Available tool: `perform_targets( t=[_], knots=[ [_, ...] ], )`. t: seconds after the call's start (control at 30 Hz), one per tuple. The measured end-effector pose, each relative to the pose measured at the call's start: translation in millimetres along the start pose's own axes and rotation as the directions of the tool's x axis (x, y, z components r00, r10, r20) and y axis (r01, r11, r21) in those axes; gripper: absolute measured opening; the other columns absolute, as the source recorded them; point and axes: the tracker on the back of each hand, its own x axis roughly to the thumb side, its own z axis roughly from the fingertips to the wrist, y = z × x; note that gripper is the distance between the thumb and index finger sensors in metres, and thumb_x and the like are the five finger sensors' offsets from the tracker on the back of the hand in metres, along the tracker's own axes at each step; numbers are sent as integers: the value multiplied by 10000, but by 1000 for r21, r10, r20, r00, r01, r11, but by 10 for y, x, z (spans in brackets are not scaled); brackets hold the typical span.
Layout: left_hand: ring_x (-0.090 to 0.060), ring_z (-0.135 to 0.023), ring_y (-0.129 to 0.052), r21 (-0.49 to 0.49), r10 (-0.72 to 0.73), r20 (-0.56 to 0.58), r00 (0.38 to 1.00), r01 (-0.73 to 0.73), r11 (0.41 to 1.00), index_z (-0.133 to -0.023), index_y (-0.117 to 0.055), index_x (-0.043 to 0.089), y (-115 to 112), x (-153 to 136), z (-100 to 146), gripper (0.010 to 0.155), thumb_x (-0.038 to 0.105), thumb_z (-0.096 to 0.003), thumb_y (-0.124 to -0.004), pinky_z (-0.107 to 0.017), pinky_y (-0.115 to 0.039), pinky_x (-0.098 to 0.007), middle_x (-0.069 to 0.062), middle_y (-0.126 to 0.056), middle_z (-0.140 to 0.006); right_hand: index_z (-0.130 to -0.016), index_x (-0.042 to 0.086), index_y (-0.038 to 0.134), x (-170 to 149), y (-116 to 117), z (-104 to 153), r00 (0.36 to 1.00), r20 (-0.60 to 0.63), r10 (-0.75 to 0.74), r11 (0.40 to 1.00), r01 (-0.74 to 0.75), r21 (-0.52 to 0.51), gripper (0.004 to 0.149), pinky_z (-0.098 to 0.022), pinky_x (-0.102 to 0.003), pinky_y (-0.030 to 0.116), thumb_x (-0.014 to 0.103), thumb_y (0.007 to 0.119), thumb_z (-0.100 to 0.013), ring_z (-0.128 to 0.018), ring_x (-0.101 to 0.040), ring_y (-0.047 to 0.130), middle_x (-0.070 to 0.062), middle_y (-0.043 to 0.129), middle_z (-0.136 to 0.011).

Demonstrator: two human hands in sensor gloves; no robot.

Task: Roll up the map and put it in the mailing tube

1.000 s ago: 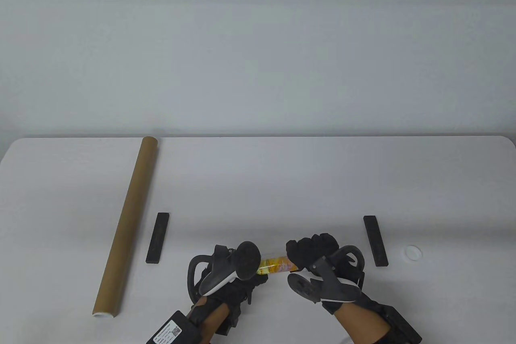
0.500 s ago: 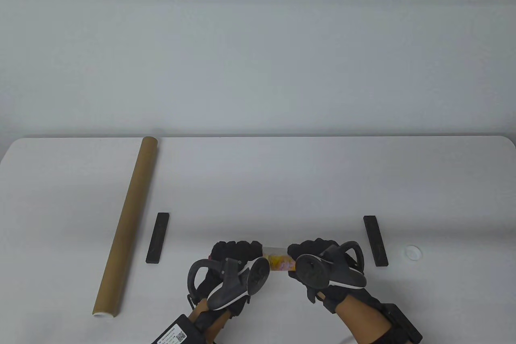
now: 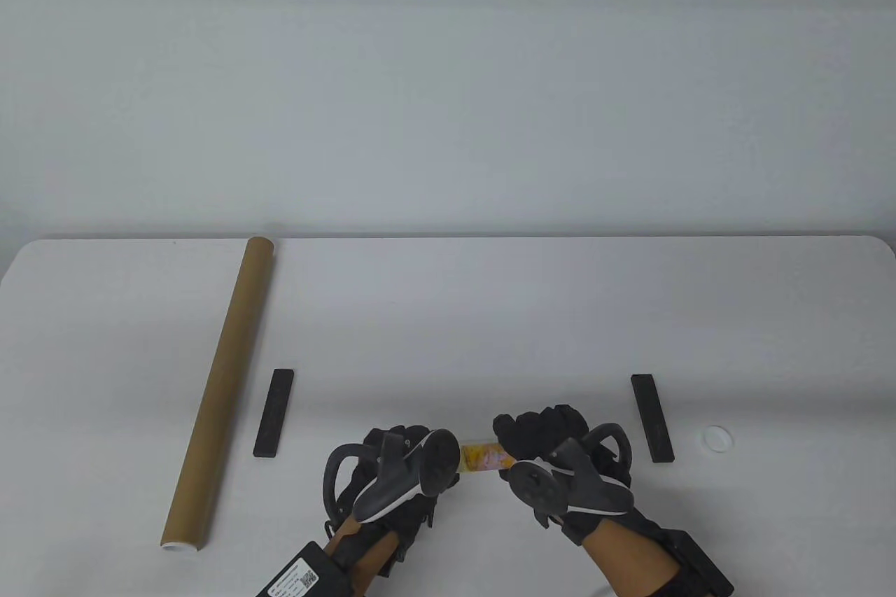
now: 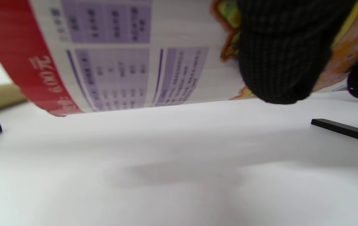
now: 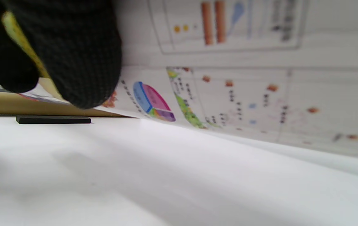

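Observation:
The rolled map, yellow and pink, lies crosswise between my hands near the table's front middle. My left hand grips its left part and my right hand grips its right part; only a short piece shows between them. In the left wrist view the roll has a red edge and a gloved finger wraps over it, just above the table. In the right wrist view the roll is under my fingers. The brown mailing tube lies at the left, its white-rimmed end toward me.
One black bar lies right of the tube and another right of my right hand. A small white cap sits further right. The white table stretches back behind my hands.
Both hands turned forward over the roll, then back a little, tilting the trackers. The roll stayed in the same place, still held by both hands.

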Motion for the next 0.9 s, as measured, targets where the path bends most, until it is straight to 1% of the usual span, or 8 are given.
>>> perform_targets(
  t=[0.17,0.3,0.4,0.53,0.63,0.73,0.8,0.9],
  knots=[
    [-133,-505,-1027,-89,96,-6,995,-96,991,-744,-875,409,-29,-71,-50,496,621,-304,-965,-616,-799,-375,101,-971,-576,-955,99,816,32,-34,10,998,10,54,998,-54,-32,673,-565,-615,716,450,983,-406,-607,-341,973,-80,918,-743],
    [-135,-507,-1025,-101,104,7,995,-102,990,-751,-871,405,-46,-70,-54,505,621,-304,-965,-619,-795,-377,99,-969,-581,-911,107,849,37,-26,-2,998,13,57,998,-57,-4,616,-529,-594,750,445,978,-412,-526,-312,985,-60,935,-676],
    [-148,-543,-1026,-32,52,9,999,-52,998,-790,-856,395,-41,-33,-22,546,625,-306,-957,-628,-789,-385,88,-967,-620,-895,107,859,32,-29,-7,998,6,57,998,-57,3,596,-518,-588,761,441,977,-415,-501,-303,986,-55,938,-657],
    [-171,-643,-1017,82,-89,-7,996,89,993,-852,-813,404,-12,45,37,604,643,-311,-936,-661,-770,-400,80,-951,-722,-885,103,865,-7,-14,-13,1000,-17,23,1000,-23,13,584,-504,-581,773,439,973,-420,-481,-293,992,-53,944,-639],
    [-173,-663,-1018,128,-118,-11,993,119,985,-859,-806,411,19,66,62,607,639,-311,-936,-669,-766,-403,83,-946,-748,-881,99,868,-48,-14,-18,999,-32,-26,999,27,28,579,-497,-580,777,438,971,-424,-473,-293,994,-53,946,-634],
    [-172,-657,-1018,172,-127,-2,992,126,977,-850,-815,410,36,68,79,602,630,-305,-946,-668,-765,-404,84,-951,-737,-877,94,871,-85,2,-27,995,-45,-88,995,90,52,575,-490,-580,778,434,971,-425,-467,-293,995,-55,947,-630],
    [-156,-620,-1028,191,-135,1,991,132,973,-830,-833,412,40,65,81,593,629,-292,-956,-660,-773,-395,96,-967,-684,-877,92,872,-99,17,-32,992,-47,-115,991,118,64,572,-489,-584,776,433,969,-428,-465,-296,994,-58,948,-628],
    [-147,-565,-1035,178,-131,8,991,127,976,-784,-866,412,40,57,65,552,626,-286,-968,-643,-785,-382,103,-983,-620,-881,92,870,-111,37,-40,988,-44,-146,985,149,82,569,-491,-586,773,429,966,-433,-470,-299,993,-61,947,-633]
  ],
)
